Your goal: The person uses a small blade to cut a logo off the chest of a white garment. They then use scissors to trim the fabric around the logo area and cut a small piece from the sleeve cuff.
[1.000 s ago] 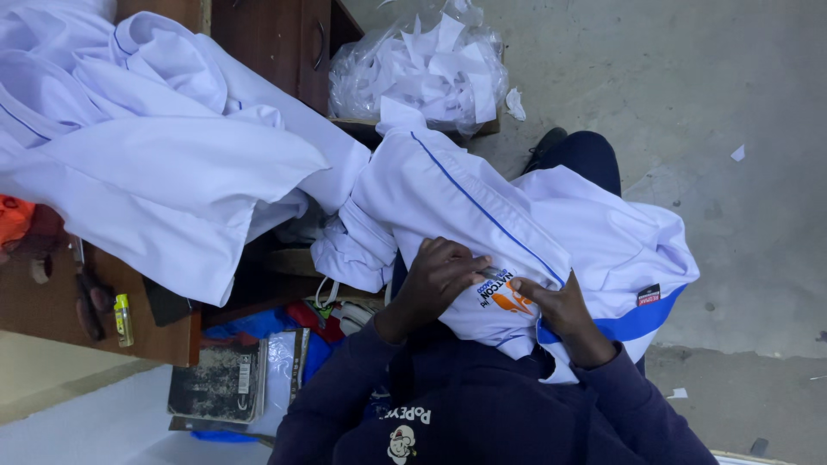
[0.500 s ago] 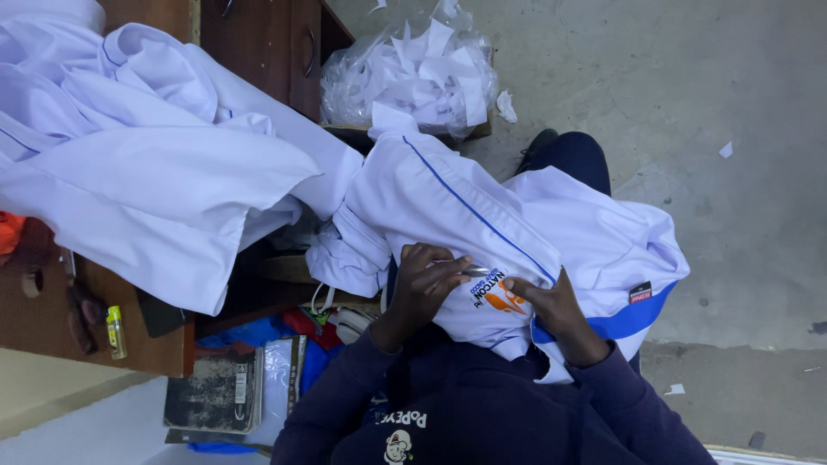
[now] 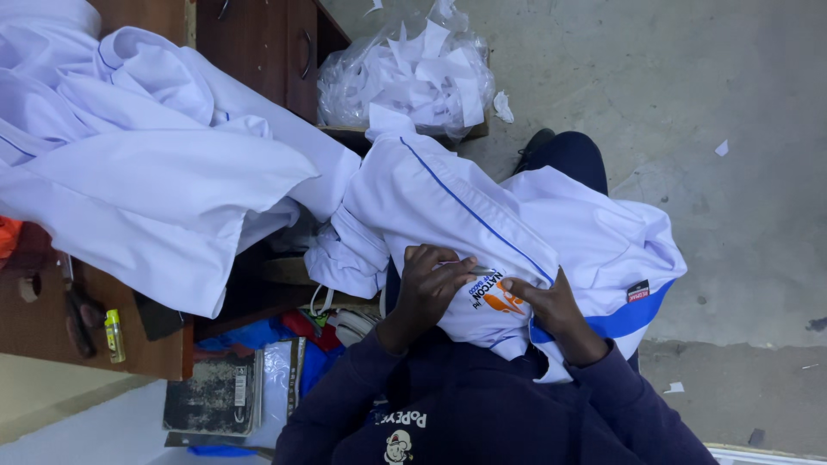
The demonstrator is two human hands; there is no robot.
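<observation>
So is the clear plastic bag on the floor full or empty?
Full: the clear plastic bag bulges with white paper scraps, and some poke out at the top.

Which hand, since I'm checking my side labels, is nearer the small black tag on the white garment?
Right. The right hand lies beside the black tag; the left hand sits beyond the orange logo.

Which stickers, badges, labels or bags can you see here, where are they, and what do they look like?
Chest badge: on the white garment, between the left hand and right hand; orange shape with dark lettering.
Small tag: on the garment's blue band, right side; dark rectangle with red.
Clear plastic bag: on the floor, top centre; stuffed with white paper scraps.
</observation>
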